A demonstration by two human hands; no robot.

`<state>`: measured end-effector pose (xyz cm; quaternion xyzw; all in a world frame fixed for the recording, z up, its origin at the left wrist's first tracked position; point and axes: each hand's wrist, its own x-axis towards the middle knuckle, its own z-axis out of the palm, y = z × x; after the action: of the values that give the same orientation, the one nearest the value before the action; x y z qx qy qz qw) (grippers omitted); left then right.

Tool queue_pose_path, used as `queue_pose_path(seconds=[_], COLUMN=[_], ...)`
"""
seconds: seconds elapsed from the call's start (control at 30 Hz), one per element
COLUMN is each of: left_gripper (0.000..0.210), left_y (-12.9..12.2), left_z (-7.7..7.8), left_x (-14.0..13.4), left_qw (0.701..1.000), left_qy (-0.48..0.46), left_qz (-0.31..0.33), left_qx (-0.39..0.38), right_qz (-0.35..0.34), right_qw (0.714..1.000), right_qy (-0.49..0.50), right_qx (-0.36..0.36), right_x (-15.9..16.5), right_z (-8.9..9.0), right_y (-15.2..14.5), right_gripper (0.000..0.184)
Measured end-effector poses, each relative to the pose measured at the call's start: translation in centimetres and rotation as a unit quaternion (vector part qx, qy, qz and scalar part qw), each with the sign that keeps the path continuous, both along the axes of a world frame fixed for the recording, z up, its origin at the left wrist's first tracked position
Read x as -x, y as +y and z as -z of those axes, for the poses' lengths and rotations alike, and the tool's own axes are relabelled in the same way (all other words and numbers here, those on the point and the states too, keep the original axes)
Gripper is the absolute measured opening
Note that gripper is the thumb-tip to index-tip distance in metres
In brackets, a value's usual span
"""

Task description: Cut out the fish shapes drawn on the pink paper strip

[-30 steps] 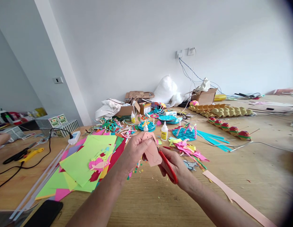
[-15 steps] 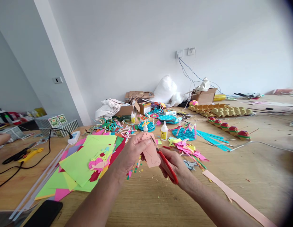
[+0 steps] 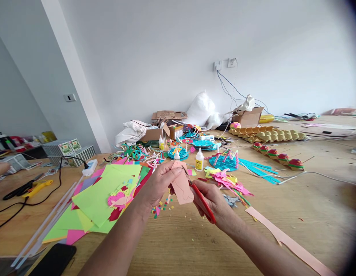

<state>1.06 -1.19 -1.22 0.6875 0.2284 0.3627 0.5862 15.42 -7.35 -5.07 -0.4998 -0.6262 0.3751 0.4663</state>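
Between its thumb and fingers, my left hand pinches a piece of pale pink paper with a fish-like outline drawn on it. My right hand is closed around the red handles of a pair of scissors. The scissor blades lie along the right edge of the paper, partly hidden by it. Both hands are raised over the table. Below my left hand lie small coloured paper dots. A long pale pink paper offcut stretches across the table at the lower right.
Coloured paper sheets with small cut paper fish lie left. Behind my hands stand a glue bottle and a blue decorated plate. Paper scraps and egg cartons are right. A phone lies lower left; another person's hand shows at the left edge.
The pink paper, held in my left hand, has shifted slightly left. The scissors and my right hand have stayed nearly in place at its right edge.
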Motion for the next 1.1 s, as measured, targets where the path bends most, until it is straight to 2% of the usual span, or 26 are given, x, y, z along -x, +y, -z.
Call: queue_pose_path(seconds=[0.13, 0.33, 0.67, 1.1], left_gripper=[0.024, 0.024, 0.022, 0.024], left_y=[-0.15, -0.42, 0.12, 0.15], left_z=[0.08, -0.10, -0.16, -0.31], left_x=[-0.11, -0.05, 0.16, 0.39], left_qw=[0.999, 1.000, 0.999, 0.999], left_qy=[0.003, 0.027, 0.033, 0.034], left_qz=[-0.027, 0.001, 0.024, 0.015], left_qx=[-0.021, -0.013, 0.005, -0.002], right_qz=[-0.008, -0.007, 0.007, 0.021], right_qw=[1.000, 1.000, 0.999, 0.998], right_qy=[0.017, 0.015, -0.029, -0.054], right_qx=[0.014, 0.008, -0.013, -0.032], right_x=[0.14, 0.08, 0.17, 0.14], right_z=[-0.22, -0.49, -0.82, -0.38], right_y=[-0.11, -0.33, -0.35, -0.07], right_gripper=[0.047, 0.041, 0.043, 0.035])
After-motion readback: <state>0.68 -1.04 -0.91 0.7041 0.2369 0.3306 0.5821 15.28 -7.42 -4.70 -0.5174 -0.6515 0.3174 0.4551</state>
